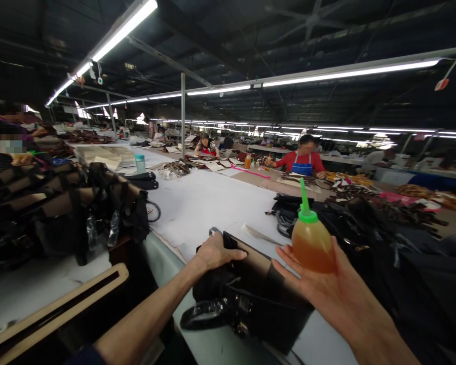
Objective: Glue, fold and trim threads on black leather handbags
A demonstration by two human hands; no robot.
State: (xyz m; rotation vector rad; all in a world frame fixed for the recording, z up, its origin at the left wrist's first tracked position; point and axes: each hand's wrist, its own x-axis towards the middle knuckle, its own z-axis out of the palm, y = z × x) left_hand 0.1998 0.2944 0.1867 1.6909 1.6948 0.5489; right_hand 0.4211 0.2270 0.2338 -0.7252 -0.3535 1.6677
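A black handbag (266, 309) stands on the table's near edge, its tan-lined mouth facing up and a plastic-wrapped handle hanging at its front. My left hand (217, 252) grips the bag's left rim, thumb stretched over the opening and the other fingers mostly hidden behind it. Over the bag's right end is my right hand (323, 289), palm up. It holds a squeeze bottle (313, 246) of amber liquid, with a green cap and a long green nozzle pointing up. The bottle rests between thumb and palm, while the other fingers are extended.
Black bags (61, 213) crowd the left table, with a wooden slotted frame (57, 314) nearer me. More black pieces (380, 243) are heaped at the right. On the white tabletop (213, 195) stands a teal-lidded jar (140, 163). A co-worker in red (285, 161) sits across.
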